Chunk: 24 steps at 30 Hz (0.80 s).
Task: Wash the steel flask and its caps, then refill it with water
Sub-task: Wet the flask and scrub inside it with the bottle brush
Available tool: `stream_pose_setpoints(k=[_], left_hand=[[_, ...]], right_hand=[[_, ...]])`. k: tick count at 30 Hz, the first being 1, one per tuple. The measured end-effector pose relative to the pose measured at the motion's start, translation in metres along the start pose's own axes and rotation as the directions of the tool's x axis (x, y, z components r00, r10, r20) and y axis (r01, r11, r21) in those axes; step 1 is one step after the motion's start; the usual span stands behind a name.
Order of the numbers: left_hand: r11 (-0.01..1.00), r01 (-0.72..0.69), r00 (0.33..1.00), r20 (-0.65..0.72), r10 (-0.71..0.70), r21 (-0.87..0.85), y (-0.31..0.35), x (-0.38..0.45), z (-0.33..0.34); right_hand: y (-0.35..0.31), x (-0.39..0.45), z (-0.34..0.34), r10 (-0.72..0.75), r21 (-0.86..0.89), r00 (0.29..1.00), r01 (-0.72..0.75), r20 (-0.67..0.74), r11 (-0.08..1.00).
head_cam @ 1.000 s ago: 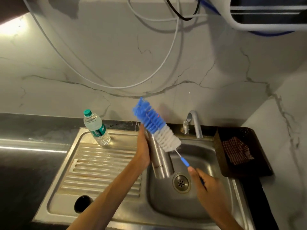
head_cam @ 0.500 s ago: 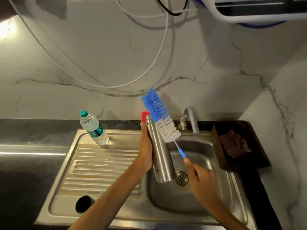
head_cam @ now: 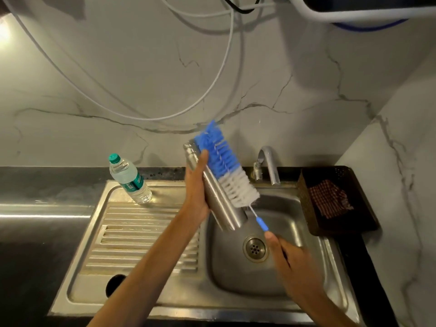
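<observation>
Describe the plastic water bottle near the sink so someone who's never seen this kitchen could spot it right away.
Find the steel sink set in the dark counter, then its ribbed draining board on the left. At the board's back corner stands the plastic water bottle. It is the only clear container there, with a green cap and green label, unlike the steel flask in the left hand.

My kitchen sink corner in dim light

I am facing a marble-veined wall (head_cam: 141, 74) where white cables (head_cam: 219, 74) are hanging; a steel sink (head_cam: 146, 234) is sitting in a dark counter (head_cam: 35, 244), and light is glaring at upper left.
</observation>
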<state>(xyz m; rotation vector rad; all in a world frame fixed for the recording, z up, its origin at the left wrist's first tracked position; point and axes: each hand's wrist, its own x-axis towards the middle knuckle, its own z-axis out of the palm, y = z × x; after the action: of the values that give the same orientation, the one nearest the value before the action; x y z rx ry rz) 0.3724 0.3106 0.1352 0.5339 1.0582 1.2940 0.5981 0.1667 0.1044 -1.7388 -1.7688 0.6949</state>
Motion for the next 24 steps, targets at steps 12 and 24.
stream_pose_setpoints(k=[12, 24], left_hand=[[1.000, -0.013, 0.998, -0.066, 0.011, -0.019, 0.021, 0.003, 0.003], [0.998, -0.002, 1.000, 0.004, 0.003, -0.061, 0.000, -0.009, -0.006]], right_hand=[[0.029, 0.002, 0.004, 0.000, -0.045, 0.999, 0.002, 0.032, 0.999], [0.037, -0.006, 0.006, -0.054, -0.144, 0.998, 0.057, 0.019, 0.988]])
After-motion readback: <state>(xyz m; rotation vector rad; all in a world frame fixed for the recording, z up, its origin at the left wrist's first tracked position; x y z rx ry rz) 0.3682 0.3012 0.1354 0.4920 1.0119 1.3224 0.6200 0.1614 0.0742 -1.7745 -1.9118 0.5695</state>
